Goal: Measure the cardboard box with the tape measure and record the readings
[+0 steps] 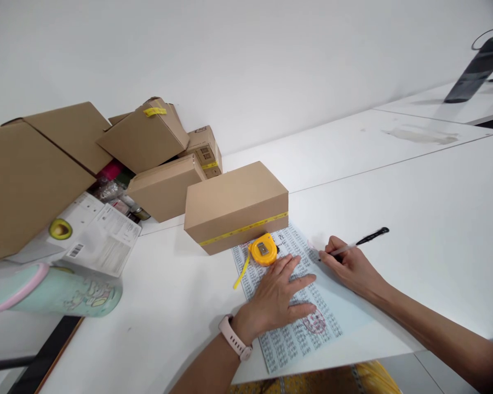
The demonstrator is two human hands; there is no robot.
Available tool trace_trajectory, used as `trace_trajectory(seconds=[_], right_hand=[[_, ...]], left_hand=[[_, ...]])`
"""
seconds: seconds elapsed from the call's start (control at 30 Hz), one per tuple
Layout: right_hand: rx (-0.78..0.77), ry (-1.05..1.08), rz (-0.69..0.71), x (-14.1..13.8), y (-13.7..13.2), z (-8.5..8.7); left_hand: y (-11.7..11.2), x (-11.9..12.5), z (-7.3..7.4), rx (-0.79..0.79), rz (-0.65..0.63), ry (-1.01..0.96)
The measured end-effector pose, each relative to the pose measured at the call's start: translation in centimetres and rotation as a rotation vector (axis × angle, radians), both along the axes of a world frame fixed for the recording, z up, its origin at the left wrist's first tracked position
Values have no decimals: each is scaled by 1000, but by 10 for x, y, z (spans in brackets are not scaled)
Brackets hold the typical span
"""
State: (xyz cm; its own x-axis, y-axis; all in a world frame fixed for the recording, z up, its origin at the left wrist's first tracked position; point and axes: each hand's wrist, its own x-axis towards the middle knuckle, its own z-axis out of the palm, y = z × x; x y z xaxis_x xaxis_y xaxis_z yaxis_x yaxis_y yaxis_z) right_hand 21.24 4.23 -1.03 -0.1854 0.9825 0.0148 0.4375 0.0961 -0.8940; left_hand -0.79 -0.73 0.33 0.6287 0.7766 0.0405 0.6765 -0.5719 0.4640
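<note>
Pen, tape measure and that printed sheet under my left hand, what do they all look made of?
Pen: probably plastic, with a pale, seemingly translucent barrel and shiny black end.
Tape measure: likely hard plastic, judging by its smooth, moulded-looking orange-yellow casing.
Printed sheet: looks like thin paper with a dull finish, lying flat with dark print; a coating can't be ruled out.

Your white counter [160,306] bears a printed sheet [285,347], a cardboard box [238,200] with yellow tape [246,227], and, to your left, a mint tumbler [76,293].
</note>
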Motion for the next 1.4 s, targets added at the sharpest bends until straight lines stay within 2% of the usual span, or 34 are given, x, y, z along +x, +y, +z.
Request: trace_trajectory(seconds=[0.3,0.7,1.4], right_hand=[[0,-4,-30,1,-1,3],[13,4,-29,3,0,-3],[23,-24,-79,1,-1,3]], left_hand=[[0,-1,-4,-5,-6,-5],[0,-1,-3,1,-6,-1],[1,-1,-4,9,-7,7]])
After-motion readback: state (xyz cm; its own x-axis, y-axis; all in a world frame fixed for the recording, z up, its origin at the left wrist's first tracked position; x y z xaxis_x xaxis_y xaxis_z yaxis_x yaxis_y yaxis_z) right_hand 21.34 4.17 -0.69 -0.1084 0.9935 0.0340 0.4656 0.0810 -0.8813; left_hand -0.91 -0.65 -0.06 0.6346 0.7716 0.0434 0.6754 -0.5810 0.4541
